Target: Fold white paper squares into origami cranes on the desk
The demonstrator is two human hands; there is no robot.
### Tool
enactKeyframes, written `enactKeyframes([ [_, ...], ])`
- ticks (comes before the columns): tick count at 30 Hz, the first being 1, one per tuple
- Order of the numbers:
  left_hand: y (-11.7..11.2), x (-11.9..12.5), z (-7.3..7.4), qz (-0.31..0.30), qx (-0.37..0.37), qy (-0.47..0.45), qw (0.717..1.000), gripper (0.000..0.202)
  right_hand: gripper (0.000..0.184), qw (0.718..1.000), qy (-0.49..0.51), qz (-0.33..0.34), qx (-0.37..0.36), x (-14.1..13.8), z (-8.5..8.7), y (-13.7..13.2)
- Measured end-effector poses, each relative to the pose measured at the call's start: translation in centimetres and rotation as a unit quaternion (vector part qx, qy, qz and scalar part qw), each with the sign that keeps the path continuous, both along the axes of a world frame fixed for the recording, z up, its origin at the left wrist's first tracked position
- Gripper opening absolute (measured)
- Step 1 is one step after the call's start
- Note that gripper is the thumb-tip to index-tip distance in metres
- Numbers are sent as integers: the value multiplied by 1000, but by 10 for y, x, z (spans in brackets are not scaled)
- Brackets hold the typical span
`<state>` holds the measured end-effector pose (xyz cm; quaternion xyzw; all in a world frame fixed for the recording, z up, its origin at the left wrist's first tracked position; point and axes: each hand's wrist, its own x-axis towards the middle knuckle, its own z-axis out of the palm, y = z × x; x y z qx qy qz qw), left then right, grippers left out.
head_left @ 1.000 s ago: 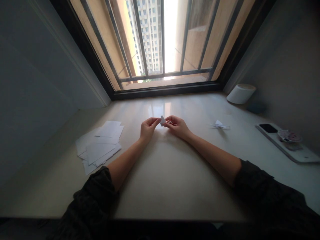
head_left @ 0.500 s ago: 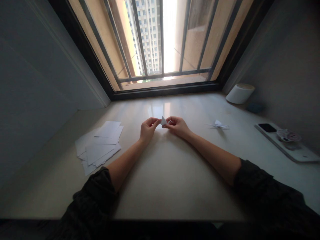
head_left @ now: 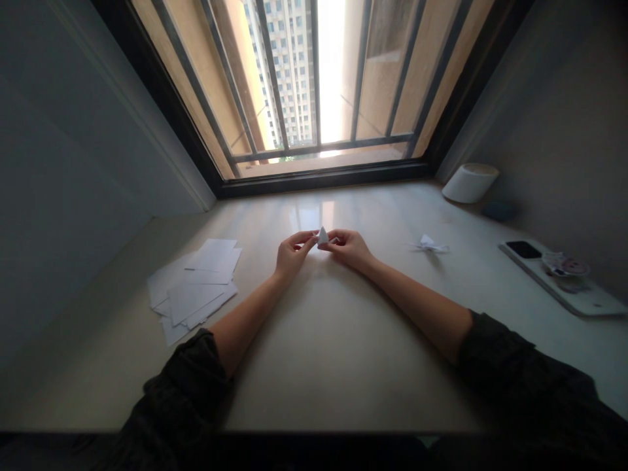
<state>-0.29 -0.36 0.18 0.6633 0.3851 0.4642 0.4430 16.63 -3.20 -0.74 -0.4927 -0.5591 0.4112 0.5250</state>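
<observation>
A small folded piece of white paper is pinched between both hands over the middle of the pale table. My left hand grips its left side with curled fingers. My right hand grips its right side, fingers closed. A pointed tip of the paper sticks up between the fingertips. Both forearms rest on the table, sleeves pushed up.
A loose pile of white paper sheets lies at the left. A finished folded paper figure sits to the right. Further right are a phone on a white tablet, and a white roll near the window.
The hands have turned the folded paper slightly, so its tip points more upright. The arms stay in place.
</observation>
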Motion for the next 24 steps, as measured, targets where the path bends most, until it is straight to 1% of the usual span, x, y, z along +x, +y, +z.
enactKeyframes([
  [4, -1, -1, 0, 11, 6, 11, 1000, 28, 36, 1000, -9, 5, -12, 0, -1, -1],
  [9, 0, -1, 0, 14, -6, 0, 1000, 27, 36, 997, -80, -7, 4, 0, -1, -1],
  [12, 1, -1, 0, 16, -16, -3, 1000, 27, 33, 994, -111, -12, 19, -1, 1, -3],
  [15, 2, -2, -2, 22, -14, 2, 1000, 26, 29, 994, -108, -15, 27, -2, 1, -5],
  [18, 3, -2, -4, 25, -1, 3, 1000, 25, 30, 995, -99, -22, 23, -2, 1, -4],
  [22, 3, -2, -3, 2, 21, -2, 1000, 24, 33, 996, -87, -14, 17, -1, 0, -3],
  [24, 2, -2, -3, -9, 24, -7, 1000, 28, 34, 996, -82, -4, 16, -1, 0, -2],
])
